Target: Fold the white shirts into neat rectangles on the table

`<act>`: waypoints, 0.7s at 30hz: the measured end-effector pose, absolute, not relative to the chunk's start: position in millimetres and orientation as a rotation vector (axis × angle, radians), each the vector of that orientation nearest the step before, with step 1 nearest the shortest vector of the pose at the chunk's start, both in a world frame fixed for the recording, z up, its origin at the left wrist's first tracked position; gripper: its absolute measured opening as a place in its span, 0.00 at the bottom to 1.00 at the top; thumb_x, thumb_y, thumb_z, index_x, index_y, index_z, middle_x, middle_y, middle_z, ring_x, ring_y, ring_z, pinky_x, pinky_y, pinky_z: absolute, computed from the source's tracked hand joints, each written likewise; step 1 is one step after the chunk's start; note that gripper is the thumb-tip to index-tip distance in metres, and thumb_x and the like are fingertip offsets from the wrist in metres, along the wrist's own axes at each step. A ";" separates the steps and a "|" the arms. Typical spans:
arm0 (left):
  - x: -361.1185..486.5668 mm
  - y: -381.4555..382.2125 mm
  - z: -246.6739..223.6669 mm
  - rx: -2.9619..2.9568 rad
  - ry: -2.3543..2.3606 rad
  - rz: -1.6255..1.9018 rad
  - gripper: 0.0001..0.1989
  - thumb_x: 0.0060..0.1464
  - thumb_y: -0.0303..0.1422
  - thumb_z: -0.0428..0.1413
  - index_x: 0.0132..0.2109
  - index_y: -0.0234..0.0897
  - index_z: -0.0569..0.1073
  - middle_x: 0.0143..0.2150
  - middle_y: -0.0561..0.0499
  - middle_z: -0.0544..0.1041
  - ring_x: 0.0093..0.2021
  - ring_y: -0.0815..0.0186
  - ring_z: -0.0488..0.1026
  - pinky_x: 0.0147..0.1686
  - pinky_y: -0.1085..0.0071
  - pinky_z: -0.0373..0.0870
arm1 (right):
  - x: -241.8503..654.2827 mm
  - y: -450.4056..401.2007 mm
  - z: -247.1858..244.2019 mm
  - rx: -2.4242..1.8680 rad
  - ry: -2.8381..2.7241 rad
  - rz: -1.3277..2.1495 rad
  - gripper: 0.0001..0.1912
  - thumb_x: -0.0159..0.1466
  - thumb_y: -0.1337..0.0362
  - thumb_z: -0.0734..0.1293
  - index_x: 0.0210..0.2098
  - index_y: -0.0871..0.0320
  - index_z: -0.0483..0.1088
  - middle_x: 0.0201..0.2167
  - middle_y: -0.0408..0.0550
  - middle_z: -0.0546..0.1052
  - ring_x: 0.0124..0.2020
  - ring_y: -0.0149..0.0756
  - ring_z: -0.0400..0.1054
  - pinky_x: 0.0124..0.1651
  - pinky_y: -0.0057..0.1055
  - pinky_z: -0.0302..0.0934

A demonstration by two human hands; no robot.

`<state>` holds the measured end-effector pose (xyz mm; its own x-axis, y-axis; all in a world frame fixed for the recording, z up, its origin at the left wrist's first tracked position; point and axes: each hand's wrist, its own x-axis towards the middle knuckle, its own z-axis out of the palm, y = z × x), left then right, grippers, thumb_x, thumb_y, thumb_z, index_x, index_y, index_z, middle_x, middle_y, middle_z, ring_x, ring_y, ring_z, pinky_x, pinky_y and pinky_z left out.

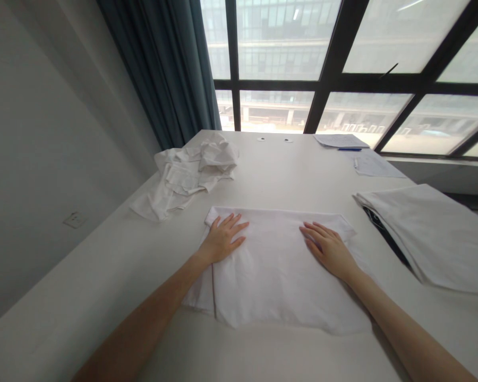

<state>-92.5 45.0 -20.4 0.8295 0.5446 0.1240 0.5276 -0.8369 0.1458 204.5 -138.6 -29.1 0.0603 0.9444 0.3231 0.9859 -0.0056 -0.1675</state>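
A white cloth (276,265), folded over on itself, lies flat on the white table in front of me. My left hand (223,239) rests palm down near its upper left corner, fingers spread. On the upper right part of the same cloth lies my right hand (326,246), also palm down, with its fingers stretched out and nothing held. The cloth's far edge runs straight just beyond both hands, and a lower layer sticks out at the left side.
Crumpled white fabric (183,178) lies at the table's far left. Another folded white cloth (446,239) is on the right, over something dark. Papers (376,163) and a blue pen (349,149) sit at the back right. Beyond the table (274,183) are windows and a blue curtain (171,69).
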 end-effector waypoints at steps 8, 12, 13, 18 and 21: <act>-92.3 44.4 -18.1 2.898 0.860 0.195 0.23 0.66 0.42 0.44 0.65 0.49 0.61 0.70 0.47 0.56 0.69 0.54 0.52 0.64 0.44 0.47 | 205.4 -138.7 -29.3 -2.013 -1.939 -0.150 0.21 0.70 0.58 0.55 0.58 0.54 0.68 0.60 0.50 0.70 0.62 0.47 0.60 0.59 0.49 0.59; -92.6 44.6 -18.8 2.903 0.852 0.221 0.23 0.66 0.42 0.44 0.65 0.50 0.61 0.70 0.47 0.56 0.69 0.55 0.52 0.64 0.45 0.47 | 205.4 -138.7 -29.4 -2.027 -1.943 -0.140 0.21 0.70 0.58 0.55 0.58 0.55 0.68 0.60 0.49 0.69 0.63 0.47 0.59 0.59 0.49 0.58; -92.6 44.7 -18.9 2.904 0.853 0.225 0.23 0.66 0.42 0.44 0.65 0.50 0.61 0.70 0.47 0.57 0.69 0.55 0.52 0.64 0.45 0.47 | 205.4 -138.7 -29.4 -2.029 -1.945 -0.141 0.21 0.70 0.58 0.55 0.58 0.55 0.68 0.60 0.49 0.69 0.63 0.47 0.59 0.59 0.49 0.58; -92.5 45.0 -19.6 2.904 0.861 0.216 0.23 0.65 0.41 0.45 0.65 0.50 0.60 0.70 0.47 0.56 0.69 0.54 0.52 0.64 0.45 0.47 | 205.7 -138.6 -29.8 -2.032 -1.951 -0.150 0.21 0.70 0.58 0.55 0.59 0.56 0.67 0.61 0.49 0.69 0.63 0.47 0.59 0.59 0.48 0.58; -92.7 45.4 -20.4 2.908 0.851 0.223 0.23 0.65 0.41 0.45 0.65 0.49 0.61 0.70 0.47 0.56 0.69 0.54 0.52 0.64 0.44 0.47 | 206.0 -138.6 -30.1 -2.028 -1.951 -0.151 0.21 0.70 0.58 0.56 0.58 0.55 0.67 0.61 0.49 0.69 0.63 0.47 0.59 0.59 0.48 0.58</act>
